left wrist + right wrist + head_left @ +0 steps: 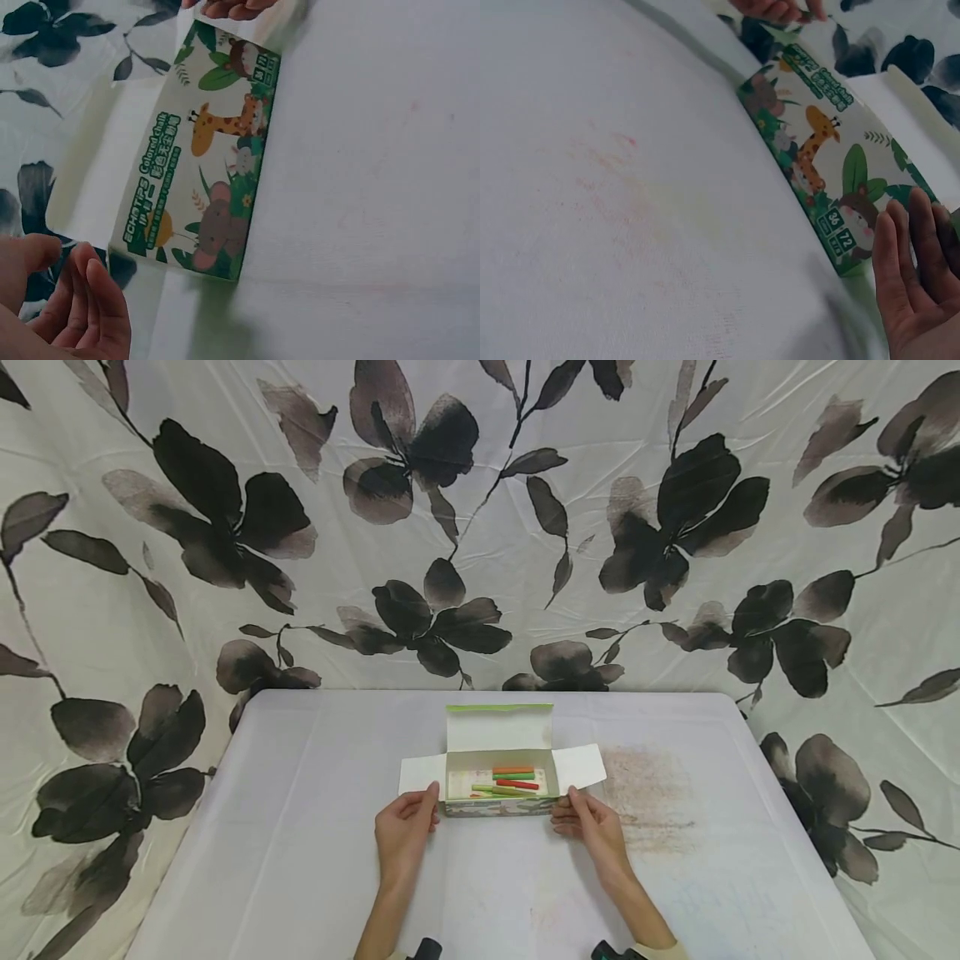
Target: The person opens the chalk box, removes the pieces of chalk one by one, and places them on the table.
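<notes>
A small cardboard box (pixel 498 806) printed with a giraffe and other animals lies open on the white table, its lid (pixel 498 727) and both side flaps folded out. Several coloured sticks (pixel 513 779), orange, green and red, lie inside. My left hand (pixel 405 831) sits at the box's left front corner, thumb up by the left flap (pixel 420 772). In the left wrist view that hand (pixel 71 300) hangs loosely curled beside the box (pixel 210 172), holding nothing. My right hand (pixel 592 827) rests at the right front corner, its straight fingers (pixel 915 285) against the box end (pixel 847 232).
The white table (pixel 300 827) carries faint reddish and yellowish smudges (pixel 648 793) to the right of the box. A floral cloth (pixel 480 527) with dark leaves hangs behind and around the table. The table's edges fall away at left and right.
</notes>
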The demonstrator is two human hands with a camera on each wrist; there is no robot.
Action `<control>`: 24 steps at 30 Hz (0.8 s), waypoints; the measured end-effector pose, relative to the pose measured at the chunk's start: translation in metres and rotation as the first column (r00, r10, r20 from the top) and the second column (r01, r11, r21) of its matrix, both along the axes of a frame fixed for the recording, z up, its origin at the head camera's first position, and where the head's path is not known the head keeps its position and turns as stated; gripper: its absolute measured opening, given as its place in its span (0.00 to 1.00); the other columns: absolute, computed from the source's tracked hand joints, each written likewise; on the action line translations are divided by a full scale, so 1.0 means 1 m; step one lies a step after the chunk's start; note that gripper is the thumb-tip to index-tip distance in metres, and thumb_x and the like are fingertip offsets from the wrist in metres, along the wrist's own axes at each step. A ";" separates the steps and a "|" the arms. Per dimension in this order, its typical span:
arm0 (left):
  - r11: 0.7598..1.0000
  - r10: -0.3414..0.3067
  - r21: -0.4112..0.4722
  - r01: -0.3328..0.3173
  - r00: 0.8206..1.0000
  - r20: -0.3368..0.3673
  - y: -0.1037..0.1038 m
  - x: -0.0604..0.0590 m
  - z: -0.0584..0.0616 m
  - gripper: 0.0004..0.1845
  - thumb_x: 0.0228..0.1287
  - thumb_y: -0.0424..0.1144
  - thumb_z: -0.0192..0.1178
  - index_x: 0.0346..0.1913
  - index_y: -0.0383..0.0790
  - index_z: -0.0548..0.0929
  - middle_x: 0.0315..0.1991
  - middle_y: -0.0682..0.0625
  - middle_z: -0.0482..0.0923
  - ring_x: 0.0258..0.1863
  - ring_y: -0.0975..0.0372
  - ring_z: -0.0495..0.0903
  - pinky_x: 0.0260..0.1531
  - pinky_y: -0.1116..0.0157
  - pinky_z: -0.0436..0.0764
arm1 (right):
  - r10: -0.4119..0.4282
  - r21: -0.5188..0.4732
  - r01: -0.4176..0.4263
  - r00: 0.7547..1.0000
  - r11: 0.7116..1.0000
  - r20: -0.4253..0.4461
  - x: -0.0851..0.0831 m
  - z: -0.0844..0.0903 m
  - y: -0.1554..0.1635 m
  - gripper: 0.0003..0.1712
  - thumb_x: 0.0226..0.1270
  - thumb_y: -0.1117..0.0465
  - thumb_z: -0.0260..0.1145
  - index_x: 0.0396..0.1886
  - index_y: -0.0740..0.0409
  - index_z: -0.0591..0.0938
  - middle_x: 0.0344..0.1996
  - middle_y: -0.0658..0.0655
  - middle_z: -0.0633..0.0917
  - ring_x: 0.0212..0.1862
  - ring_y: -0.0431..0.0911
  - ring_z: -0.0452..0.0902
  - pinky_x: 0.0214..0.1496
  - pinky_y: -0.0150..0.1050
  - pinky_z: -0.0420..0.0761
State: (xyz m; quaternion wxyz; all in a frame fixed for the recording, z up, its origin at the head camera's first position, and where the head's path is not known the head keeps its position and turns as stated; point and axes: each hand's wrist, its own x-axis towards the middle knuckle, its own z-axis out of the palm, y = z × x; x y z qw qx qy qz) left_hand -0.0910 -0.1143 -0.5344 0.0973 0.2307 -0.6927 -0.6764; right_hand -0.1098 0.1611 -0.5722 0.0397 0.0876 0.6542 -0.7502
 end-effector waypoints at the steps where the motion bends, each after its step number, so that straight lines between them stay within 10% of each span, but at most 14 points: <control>1: 1.000 -0.003 0.000 0.003 1.000 -0.008 0.001 -0.002 0.002 0.19 0.68 0.45 0.71 0.38 0.27 0.86 0.29 0.39 0.86 0.22 0.63 0.82 0.25 0.73 0.81 | 0.009 0.012 -0.009 1.000 1.000 -0.014 0.000 0.001 0.001 0.27 0.79 0.49 0.62 0.45 0.75 0.82 0.34 0.62 0.88 0.36 0.47 0.88 0.43 0.42 0.88; 24: 0.952 -0.123 -0.282 0.124 0.992 0.020 -0.005 -0.044 0.003 0.17 0.62 0.39 0.74 0.52 0.36 0.88 0.44 0.42 0.84 0.35 0.59 0.79 0.33 0.68 0.76 | 0.313 0.295 -0.243 0.925 0.924 -0.217 0.001 0.030 0.004 0.13 0.77 0.59 0.65 0.45 0.69 0.83 0.38 0.76 0.84 0.35 0.49 0.86 0.37 0.43 0.88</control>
